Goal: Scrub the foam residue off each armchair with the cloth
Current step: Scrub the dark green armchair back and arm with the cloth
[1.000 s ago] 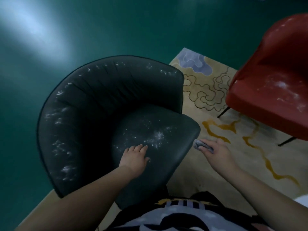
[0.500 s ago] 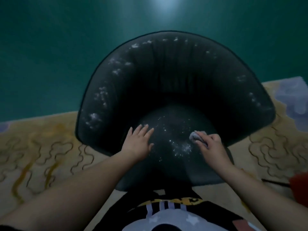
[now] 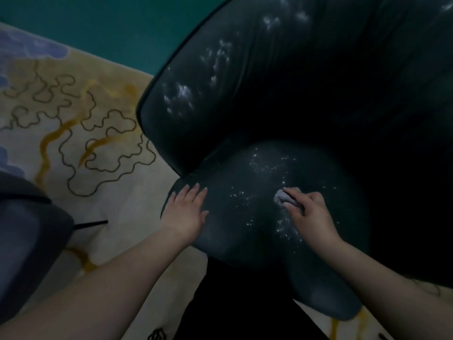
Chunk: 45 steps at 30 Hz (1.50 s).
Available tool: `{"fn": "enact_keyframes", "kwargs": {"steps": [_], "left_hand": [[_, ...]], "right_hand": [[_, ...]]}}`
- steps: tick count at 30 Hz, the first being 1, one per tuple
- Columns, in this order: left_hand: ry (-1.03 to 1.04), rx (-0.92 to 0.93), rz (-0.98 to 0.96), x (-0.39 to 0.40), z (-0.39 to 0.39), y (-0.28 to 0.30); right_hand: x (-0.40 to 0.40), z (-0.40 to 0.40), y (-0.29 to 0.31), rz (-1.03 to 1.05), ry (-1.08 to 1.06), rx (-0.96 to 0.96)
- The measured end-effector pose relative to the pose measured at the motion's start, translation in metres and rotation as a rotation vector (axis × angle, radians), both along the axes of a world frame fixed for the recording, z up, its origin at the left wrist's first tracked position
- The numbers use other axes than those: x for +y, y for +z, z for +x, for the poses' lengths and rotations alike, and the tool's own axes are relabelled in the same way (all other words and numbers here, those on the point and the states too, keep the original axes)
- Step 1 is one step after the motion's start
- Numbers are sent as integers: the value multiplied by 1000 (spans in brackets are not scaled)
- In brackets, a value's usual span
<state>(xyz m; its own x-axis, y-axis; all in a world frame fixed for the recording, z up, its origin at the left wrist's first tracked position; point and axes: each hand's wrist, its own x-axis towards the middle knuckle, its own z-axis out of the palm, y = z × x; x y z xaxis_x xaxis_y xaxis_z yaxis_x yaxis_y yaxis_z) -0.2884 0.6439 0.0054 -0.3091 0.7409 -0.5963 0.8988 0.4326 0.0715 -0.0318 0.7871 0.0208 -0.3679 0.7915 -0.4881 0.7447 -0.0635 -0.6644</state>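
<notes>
Foam residue [image 3: 267, 182] is seen from the head camera as white specks scattered over the middle of the seat cushion [image 3: 245, 217] of a dark armchair [image 3: 306, 99]. Larger whitish patches [image 3: 181, 94] are spread along the padded left arm and up the curved backrest toward the top edge of the view. The upholstery is dark, smooth and slightly glossy, and the deep part of the backrest is lost in shadow.

A small, bunched, pale grey cloth [image 3: 282, 196] is pressed onto the seat near its middle, right among the specks. It is gripped by the right hand [image 3: 308, 214], whose fingers are curled over it so that only its front end is left showing. The left hand [image 3: 186, 212] is laid flat on the left edge of the seat, fingers straight and slightly spread, with nothing held. The two hands are set well apart on the cushion.

The armchair is carried by a cream rug [image 3: 103, 187] patterned with dark squiggly outlines, yellow streaks and bluish patches. Beyond the rug's far edge a teal floor [image 3: 98, 28] is visible. At the left edge of the view part of a second, grey seat [image 3: 27, 229] is shown, with a thin black leg [image 3: 90, 224] over the rug. No containers are in view.
</notes>
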Motion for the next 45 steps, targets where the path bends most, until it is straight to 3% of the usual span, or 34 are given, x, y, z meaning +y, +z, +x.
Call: {"fn": "enact_keyframes", "kwargs": {"steps": [8, 14, 19, 21, 22, 25, 28, 30, 32, 35, 38, 39, 43, 45], "left_hand": [[156, -47, 134, 1, -26, -91], [180, -73, 201, 1, -39, -138], [191, -155, 243, -7, -24, -161], [214, -139, 293, -11, -18, -166], [224, -132, 316, -12, -15, -167], [234, -109, 362, -13, -9, -171], [240, -109, 379, -15, -7, -172], [240, -113, 383, -19, -7, -173], [241, -126, 387, -23, -7, -173], [265, -133, 397, -27, -5, -172], [276, -133, 413, -27, -2, -172], [279, -135, 413, -26, -2, -172], [274, -145, 403, -26, -2, -169], [278, -142, 399, -26, -1, -168]], "right_hand": [[13, -86, -89, 106, 66, 116], [33, -153, -133, 375, 223, 160], [68, -189, -175, 677, 394, 9], [81, -201, -187, 743, 357, -56], [82, -206, -193, 712, 279, -25], [60, -219, -201, 648, 376, -10], [23, -214, -200, 662, 664, 89], [25, -200, -197, 706, 722, 149], [51, -191, -196, 775, 654, 57], [89, -198, -201, 762, 340, -112], [74, -236, -205, 640, 97, 146], [60, -242, -206, 612, 137, 203], [16, -209, -207, 687, 785, 153], [30, -182, -202, 720, 835, 152]]}}
